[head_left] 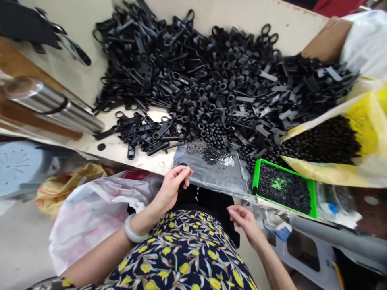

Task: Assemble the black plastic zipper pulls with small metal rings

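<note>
My left hand [175,183] is closed around a small black plastic part, mostly hidden by the fingers, just off the table's front edge. To the right and lower, my right hand [243,221] is in front of the edge with thumb and fingertips pinched together; what they hold, if anything, is too small to make out. Ahead of both lies a grey plastic sheet [208,173], bearing small black balls [216,137], tiny dark pieces [196,146] and shiny silver pins [228,160]. Left of it, several black ring-ended handles [145,131] form a small pile.
A large heap of black plastic parts [187,68] covers the table's middle. A green tray [256,177] of small black pieces and a yellow bag [369,125] stand right. A steel flask [54,102] is left. Another person's forearm [326,40] reaches in from the far right.
</note>
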`<state>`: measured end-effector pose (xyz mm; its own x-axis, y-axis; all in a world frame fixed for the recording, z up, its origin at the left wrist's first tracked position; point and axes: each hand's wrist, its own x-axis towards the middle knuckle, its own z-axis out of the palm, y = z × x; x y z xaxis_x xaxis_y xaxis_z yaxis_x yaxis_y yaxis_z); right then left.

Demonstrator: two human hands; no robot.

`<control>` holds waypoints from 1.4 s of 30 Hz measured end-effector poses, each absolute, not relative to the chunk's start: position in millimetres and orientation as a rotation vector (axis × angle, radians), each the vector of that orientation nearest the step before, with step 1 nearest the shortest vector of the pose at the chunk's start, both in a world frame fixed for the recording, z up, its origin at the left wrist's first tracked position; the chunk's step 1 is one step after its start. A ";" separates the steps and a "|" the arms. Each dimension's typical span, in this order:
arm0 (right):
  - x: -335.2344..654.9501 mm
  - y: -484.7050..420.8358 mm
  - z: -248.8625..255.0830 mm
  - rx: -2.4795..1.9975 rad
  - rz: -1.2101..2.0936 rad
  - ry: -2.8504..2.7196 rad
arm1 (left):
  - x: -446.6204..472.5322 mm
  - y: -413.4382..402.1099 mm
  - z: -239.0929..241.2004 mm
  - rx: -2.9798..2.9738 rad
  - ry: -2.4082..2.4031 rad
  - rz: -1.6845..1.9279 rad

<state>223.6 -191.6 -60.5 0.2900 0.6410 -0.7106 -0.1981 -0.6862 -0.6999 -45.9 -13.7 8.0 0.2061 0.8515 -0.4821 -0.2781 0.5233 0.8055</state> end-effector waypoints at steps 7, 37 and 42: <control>160.6 -60.3 1.6 -1.622 0.719 -1.732 | -44.3 -10.4 1.8 0.653 1.071 0.842; 133.4 -23.5 12.3 -1.349 0.991 -1.552 | -43.7 -9.0 -4.2 0.951 1.115 0.906; 146.6 -29.7 22.7 -1.340 0.971 -1.615 | -44.5 -8.7 2.2 1.123 1.067 0.870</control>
<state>146.6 -29.7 22.7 -0.1128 0.9878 0.1074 0.3682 0.1420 -0.9189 -44.5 -8.7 2.2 0.2773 0.9364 -0.2152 -0.0221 0.2301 0.9729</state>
